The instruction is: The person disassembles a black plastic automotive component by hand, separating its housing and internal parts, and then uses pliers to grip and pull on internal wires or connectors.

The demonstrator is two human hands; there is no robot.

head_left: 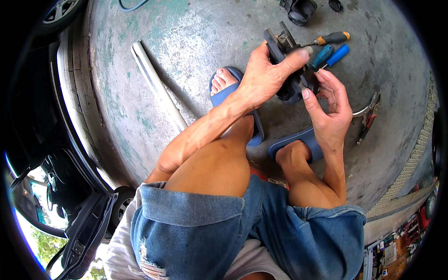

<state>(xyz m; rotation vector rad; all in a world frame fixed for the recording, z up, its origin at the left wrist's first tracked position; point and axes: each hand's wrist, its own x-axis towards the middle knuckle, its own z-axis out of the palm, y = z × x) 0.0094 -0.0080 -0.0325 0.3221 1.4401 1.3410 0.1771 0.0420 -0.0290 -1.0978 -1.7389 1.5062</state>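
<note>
Above the concrete floor, my left hand grips a black plastic part with a slotted, bracket-like upper end and a rounded lower end. The thumb lies across its top, slightly blurred, and the fingers are mostly hidden beneath. Beside the rounded end is my right hand, its thumb and forefinger apart and the other fingers curled. The right thumb tip overlaps the part's edge; whether it presses on it I cannot tell. Just beyond the part lie an orange-and-black screwdriver, a teal-handled screwdriver and a blue-handled screwdriver.
Locking pliers lie right of my right hand. At the far side sit a black plastic housing and a small round black piece. A long pale strip lies left of my sandalled feet. A dark car stands at left.
</note>
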